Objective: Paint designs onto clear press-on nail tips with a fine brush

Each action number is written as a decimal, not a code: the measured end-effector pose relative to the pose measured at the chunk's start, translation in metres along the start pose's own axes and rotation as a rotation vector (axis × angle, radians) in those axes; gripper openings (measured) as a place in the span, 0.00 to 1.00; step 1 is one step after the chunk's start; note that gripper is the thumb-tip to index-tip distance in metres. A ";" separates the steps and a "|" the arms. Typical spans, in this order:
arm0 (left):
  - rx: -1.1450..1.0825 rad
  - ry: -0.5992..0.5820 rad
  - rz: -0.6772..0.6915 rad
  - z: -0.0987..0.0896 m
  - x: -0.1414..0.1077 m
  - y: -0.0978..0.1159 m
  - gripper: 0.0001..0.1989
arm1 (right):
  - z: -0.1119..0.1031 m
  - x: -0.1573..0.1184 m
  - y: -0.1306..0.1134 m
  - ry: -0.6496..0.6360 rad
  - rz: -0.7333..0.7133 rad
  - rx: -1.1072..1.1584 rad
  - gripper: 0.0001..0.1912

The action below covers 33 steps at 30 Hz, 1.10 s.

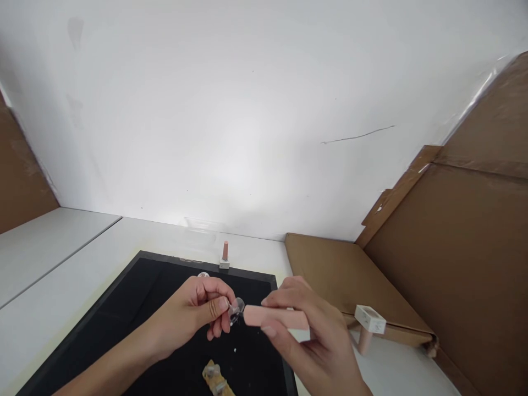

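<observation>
My left hand (204, 308) is closed in a pinch on a small clear round piece (237, 309) with a curved, shiny surface. Its exact kind is hard to make out. My right hand (309, 330) grips a pink cylinder (274, 317) held nearly level, its end close beside the clear piece. A pale white part shows behind it, partly hidden by my fingers. Both hands are above a black mat (256, 357). Below them lies a yellowish strip (216, 378) carrying clear lumps, cut off by the bottom edge. Another small round item (203, 274) shows just behind my left hand.
A small white-based bottle with a pink cap (225, 256) stands at the mat's back edge. To the right, a similar white block on a pink stem (368, 324) stands beside a flat cardboard box (330, 258). Cardboard walls (474, 236) and a white wall (231, 110) enclose the table.
</observation>
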State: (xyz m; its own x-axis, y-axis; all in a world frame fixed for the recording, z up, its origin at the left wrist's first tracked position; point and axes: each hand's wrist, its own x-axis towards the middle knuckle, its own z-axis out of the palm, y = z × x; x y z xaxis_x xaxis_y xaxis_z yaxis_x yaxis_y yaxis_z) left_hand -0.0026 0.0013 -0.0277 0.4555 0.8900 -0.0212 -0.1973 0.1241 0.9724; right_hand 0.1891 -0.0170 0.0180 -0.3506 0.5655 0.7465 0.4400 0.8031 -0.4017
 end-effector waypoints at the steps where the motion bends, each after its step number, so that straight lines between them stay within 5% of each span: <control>1: -0.006 -0.003 0.000 0.000 0.000 0.000 0.19 | 0.000 0.000 0.001 0.029 0.025 -0.016 0.04; 4: -0.028 -0.011 -0.001 0.000 0.000 -0.001 0.18 | -0.001 -0.001 0.005 0.097 0.072 -0.035 0.04; 10: -0.071 -0.012 -0.029 -0.001 0.001 -0.002 0.19 | 0.003 -0.003 0.002 -0.009 -0.082 0.047 0.04; 16: -0.088 -0.020 -0.031 0.000 0.001 -0.001 0.18 | 0.001 -0.002 0.007 0.117 0.020 -0.037 0.04; 22: -0.097 -0.019 -0.049 -0.001 0.002 -0.001 0.18 | 0.004 -0.004 0.005 0.036 -0.069 0.073 0.03; 28: -0.084 -0.035 -0.020 -0.002 0.000 -0.004 0.17 | 0.001 -0.004 0.010 0.145 0.015 0.019 0.03; 33: -0.064 -0.023 -0.013 0.000 0.000 -0.004 0.19 | -0.002 -0.003 0.010 0.012 -0.069 0.077 0.03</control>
State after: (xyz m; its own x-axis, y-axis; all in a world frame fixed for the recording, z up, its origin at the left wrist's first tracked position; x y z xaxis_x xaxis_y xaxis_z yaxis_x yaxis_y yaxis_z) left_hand -0.0023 0.0009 -0.0313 0.4782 0.8778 -0.0275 -0.2458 0.1638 0.9554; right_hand 0.1963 -0.0113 0.0128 -0.3678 0.5063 0.7800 0.3502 0.8524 -0.3882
